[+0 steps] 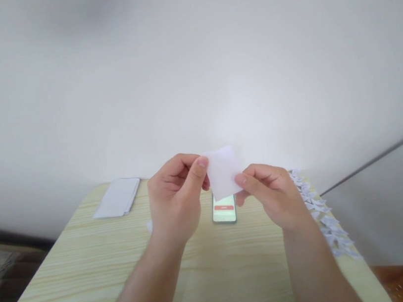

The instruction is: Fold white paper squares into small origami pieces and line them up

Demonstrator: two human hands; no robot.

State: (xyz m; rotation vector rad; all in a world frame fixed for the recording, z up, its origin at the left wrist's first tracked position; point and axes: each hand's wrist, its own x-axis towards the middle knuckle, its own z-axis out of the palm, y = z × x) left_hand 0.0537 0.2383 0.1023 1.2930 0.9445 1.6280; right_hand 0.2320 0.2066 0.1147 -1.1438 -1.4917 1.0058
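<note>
A small white sheet of paper point(223, 172) is held up above the table between both hands. My left hand point(177, 194) pinches its upper left edge between thumb and fingers. At the lower right corner, my right hand point(272, 191) pinches it the same way. Below and behind the paper lies a phone point(224, 215) with a lit screen, its upper part hidden by the sheet. A small white piece point(149, 225) peeks out beside my left wrist, mostly covered.
On the wooden table point(102, 270), a stack of white paper point(118, 197) lies at the back left. Several folded white paper pieces point(327, 223) line the right edge, partly behind my right hand. A white wall point(189, 62) rises directly behind the table.
</note>
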